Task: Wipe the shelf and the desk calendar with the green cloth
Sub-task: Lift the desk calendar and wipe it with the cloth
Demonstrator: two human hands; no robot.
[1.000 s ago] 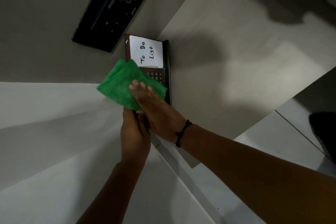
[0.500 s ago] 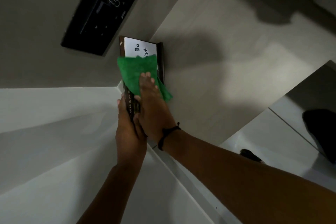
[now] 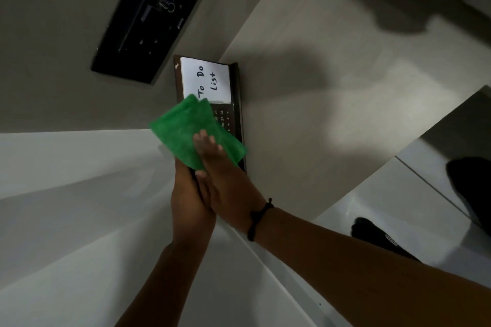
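The dark desk calendar (image 3: 233, 93) with a white "To Do List" pad stands in the middle of the view, against the beige wall. My left hand (image 3: 190, 204) grips its near end from below. My right hand (image 3: 225, 180) lies flat on the folded green cloth (image 3: 186, 133) and presses it on the lower half of the calendar's face, over the date grid. The cloth hides most of the grid. The white shelf (image 3: 66, 220) spreads below and to the left.
A black rectangular device (image 3: 148, 18) is mounted on the wall at the upper left. A dark shoe (image 3: 372, 233) shows on the pale floor at the lower right. A beige wall panel (image 3: 332, 87) fills the right.
The cloth slid back down from the white pad to the date grid, so the "To Do List" writing shows again. My left hand stays on the calendar's near end.
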